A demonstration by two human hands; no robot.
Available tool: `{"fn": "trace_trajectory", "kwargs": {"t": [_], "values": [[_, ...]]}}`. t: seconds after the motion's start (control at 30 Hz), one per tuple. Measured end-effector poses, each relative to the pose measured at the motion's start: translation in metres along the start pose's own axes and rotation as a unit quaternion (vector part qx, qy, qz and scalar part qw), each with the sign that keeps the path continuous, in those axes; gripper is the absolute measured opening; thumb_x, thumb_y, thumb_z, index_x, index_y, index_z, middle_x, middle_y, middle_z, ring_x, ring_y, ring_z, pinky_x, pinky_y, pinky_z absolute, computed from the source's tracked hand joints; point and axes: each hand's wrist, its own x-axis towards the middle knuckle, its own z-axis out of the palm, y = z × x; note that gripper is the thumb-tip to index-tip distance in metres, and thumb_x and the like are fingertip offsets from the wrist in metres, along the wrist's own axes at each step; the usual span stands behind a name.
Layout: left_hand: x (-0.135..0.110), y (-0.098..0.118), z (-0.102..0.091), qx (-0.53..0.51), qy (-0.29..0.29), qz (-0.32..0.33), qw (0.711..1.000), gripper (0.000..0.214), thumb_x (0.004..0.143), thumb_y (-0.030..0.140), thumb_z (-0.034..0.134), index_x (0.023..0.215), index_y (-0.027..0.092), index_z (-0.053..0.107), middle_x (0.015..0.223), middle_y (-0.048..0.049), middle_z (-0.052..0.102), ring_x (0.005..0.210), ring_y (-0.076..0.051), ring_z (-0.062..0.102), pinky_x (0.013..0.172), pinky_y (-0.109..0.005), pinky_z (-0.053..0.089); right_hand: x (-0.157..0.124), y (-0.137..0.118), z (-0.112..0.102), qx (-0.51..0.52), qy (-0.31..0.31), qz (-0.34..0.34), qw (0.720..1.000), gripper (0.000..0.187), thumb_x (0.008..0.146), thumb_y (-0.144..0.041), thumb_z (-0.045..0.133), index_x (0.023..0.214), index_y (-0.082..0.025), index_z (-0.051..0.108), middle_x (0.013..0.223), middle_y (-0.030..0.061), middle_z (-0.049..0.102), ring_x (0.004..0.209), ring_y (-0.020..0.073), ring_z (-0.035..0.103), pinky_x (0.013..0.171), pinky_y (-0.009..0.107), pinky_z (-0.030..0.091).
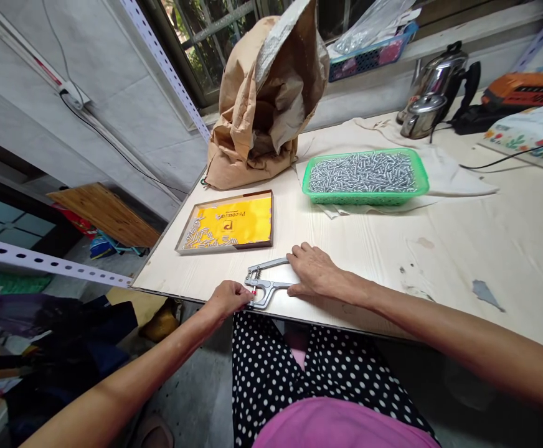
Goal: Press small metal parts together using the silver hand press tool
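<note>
A metal hand press tool [266,281] with two long handles lies at the front edge of the pale wooden table [462,249]. My right hand [312,270] is wrapped round its handles from the right. My left hand [229,298] sits at the tool's jaw end, fingers pinched on a small piece I cannot make out, with a red bit showing. Behind the tool lies a shallow framed tray [227,223] with a yellow printed sheet and several small metal pieces in its left corner. Further right stands a green plastic basket [365,177] heaped with small metal parts.
A crumpled brown paper sack [264,99] stands at the back of the table. At the back right stand a steel kettle [433,84], an orange device [524,90] and a black cable [509,158]. A white cloth [449,168] lies under the basket. A perforated white rail [42,264] crosses at left.
</note>
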Motion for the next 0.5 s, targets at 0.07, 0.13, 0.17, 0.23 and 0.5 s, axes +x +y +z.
{"fn": "trace_trajectory", "kwargs": {"t": [0.07,0.13,0.17,0.23,0.5], "values": [[-0.007,0.002,0.001,0.05,0.022,0.014,0.998,0.032,0.075,0.044,0.061,0.059,0.016,0.059,0.054,0.0006,0.054,0.054,-0.014,0.048,0.056,-0.027,0.034,-0.001,-0.002,-0.001,-0.01,-0.003,-0.009,1.0,0.044,0.076,-0.046,0.075,0.101,-0.011,0.065,0.107,0.0156,0.061,0.102,0.0291,0.053,0.081,0.037,0.043],[-0.018,0.004,0.005,0.113,0.09,0.079,0.986,0.027,0.082,0.037,0.056,0.066,0.016,0.062,0.066,-0.0027,0.059,0.064,-0.017,0.054,0.062,-0.028,0.038,-0.001,-0.004,-0.001,-0.013,0.001,-0.019,1.0,0.037,0.079,-0.042,0.073,0.098,-0.011,0.066,0.105,0.0146,0.062,0.1,0.0275,0.055,0.08,0.036,0.043],[-0.023,0.006,0.009,0.141,0.13,0.127,0.973,0.024,0.085,0.034,0.055,0.074,0.016,0.064,0.075,-0.0047,0.061,0.071,-0.018,0.057,0.066,-0.029,0.041,-0.002,-0.005,0.0,-0.014,0.003,-0.023,1.0,0.035,0.08,-0.041,0.073,0.097,-0.011,0.066,0.104,0.0141,0.063,0.099,0.027,0.055,0.08,0.036,0.042],[-0.032,0.012,0.016,0.182,0.181,0.229,0.939,0.019,0.088,0.032,0.054,0.092,0.017,0.065,0.093,-0.0077,0.062,0.087,-0.021,0.058,0.077,-0.033,0.045,-0.002,-0.006,0.003,-0.019,0.005,-0.029,0.999,0.033,0.081,-0.039,0.071,0.097,-0.01,0.066,0.102,0.0132,0.064,0.098,0.0265,0.056,0.08,0.035,0.042],[0.0,0.048,0.026,0.311,0.081,0.394,0.861,0.053,0.084,0.029,0.066,0.133,0.018,0.048,0.131,-0.012,0.055,0.119,-0.028,0.049,0.1,-0.043,0.042,-0.004,-0.006,0.01,-0.034,0.021,-0.031,0.999,0.039,0.081,-0.044,0.07,0.101,-0.011,0.066,0.101,0.012,0.063,0.1,0.0264,0.055,0.082,0.035,0.043]]}}
